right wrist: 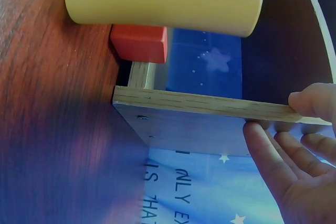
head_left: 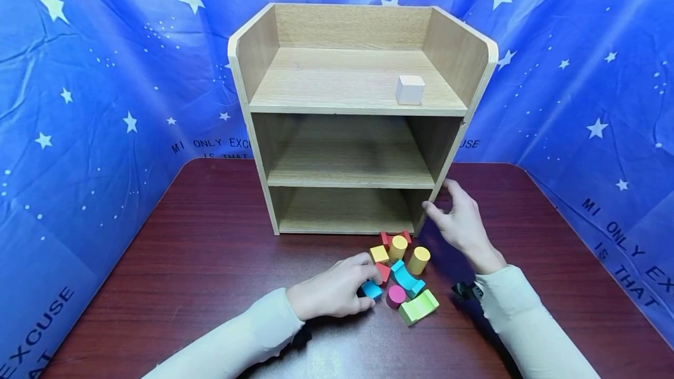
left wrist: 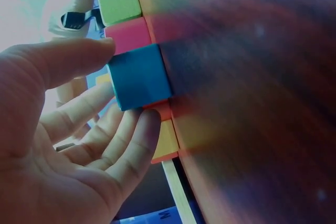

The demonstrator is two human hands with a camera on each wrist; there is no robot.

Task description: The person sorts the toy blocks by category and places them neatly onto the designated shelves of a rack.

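Observation:
My left hand [head_left: 337, 288] has its thumb and fingertips around a blue cube [left wrist: 140, 77] on the table, seen in the head and left wrist views. Close by lie a pink cylinder [head_left: 396, 296], a green block with a curved hollow [head_left: 419, 307], a blue arch block [head_left: 407, 279] and a red block [head_left: 383, 272]. My right hand [head_left: 466, 227] holds the side panel [right wrist: 210, 103] of a wooden shelf [head_left: 347, 110]. In the right wrist view, its thumb lies at the panel's front edge and its fingers touch the outer face.
Two yellow cylinders [head_left: 419, 261], a yellow block [head_left: 379, 254] and a red notched block [head_left: 387, 240] stand just before the shelf's lower right front. A white cube [head_left: 409, 90] sits on the top shelf. Blue starry cloth [head_left: 116, 75] hangs around the dark red table [head_left: 200, 285].

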